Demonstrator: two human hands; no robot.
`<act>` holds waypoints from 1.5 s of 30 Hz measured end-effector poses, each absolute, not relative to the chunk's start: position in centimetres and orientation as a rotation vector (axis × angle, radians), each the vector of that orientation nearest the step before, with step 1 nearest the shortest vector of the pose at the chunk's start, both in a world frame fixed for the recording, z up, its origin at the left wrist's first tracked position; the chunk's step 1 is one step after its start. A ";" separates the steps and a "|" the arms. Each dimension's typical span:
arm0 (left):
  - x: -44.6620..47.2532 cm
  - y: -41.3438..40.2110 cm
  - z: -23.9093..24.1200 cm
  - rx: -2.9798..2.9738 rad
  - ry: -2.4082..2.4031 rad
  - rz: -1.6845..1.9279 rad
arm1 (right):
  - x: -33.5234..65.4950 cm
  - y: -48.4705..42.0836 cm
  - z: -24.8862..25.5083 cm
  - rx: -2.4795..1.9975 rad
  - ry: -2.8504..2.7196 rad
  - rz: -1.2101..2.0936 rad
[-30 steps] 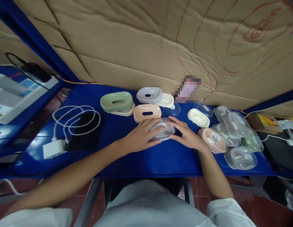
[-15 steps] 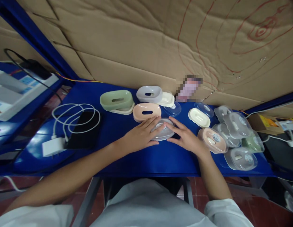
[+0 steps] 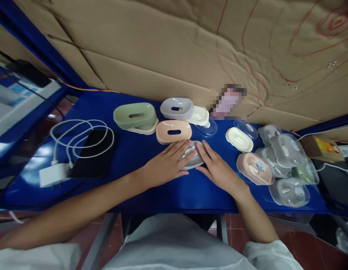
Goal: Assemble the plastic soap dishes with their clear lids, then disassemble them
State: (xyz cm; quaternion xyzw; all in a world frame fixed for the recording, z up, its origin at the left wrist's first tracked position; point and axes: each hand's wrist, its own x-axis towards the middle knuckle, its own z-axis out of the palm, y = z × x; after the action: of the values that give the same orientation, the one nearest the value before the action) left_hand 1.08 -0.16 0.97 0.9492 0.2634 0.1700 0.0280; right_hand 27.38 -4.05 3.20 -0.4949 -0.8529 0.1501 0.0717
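Note:
A grey oval soap dish with a clear lid (image 3: 194, 162) rests on the blue table, with a round sticker under my fingers. My left hand (image 3: 165, 165) covers its left part, fingers stretched over the lid and thumb at the near side. From the right, my right hand (image 3: 218, 168) holds its edge, fingertips on the lid and thumb at the near rim. Just beyond stands a peach soap dish body (image 3: 174, 131) with a slot in its floor. Behind it are a lavender body (image 3: 177, 108) and, farther left, a green body (image 3: 136, 115).
Several lidded soap dishes, including a peach one (image 3: 255, 168), are grouped at the right. A cream tray (image 3: 239, 139) and a clear lid (image 3: 246, 129) lie beside them. A white charger (image 3: 54, 174) with cable and a black flat device (image 3: 92, 161) lie at left. A cardboard wall (image 3: 162, 56) stands behind.
My right hand has shifted slightly left over the lid, its fingers closer together. My left hand stays on the soap dish. The camera view has turned a little.

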 end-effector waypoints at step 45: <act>-17.0 12.5 8.8 2.603 1.596 0.663 | 27.7 -2.5 2.7 -1.438 -2.615 0.372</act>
State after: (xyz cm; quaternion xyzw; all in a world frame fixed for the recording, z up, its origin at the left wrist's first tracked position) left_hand -16.97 12.47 8.83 0.8330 0.5109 0.2122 0.0083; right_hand 27.74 -2.46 2.68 -0.4772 -0.8675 0.1233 0.0669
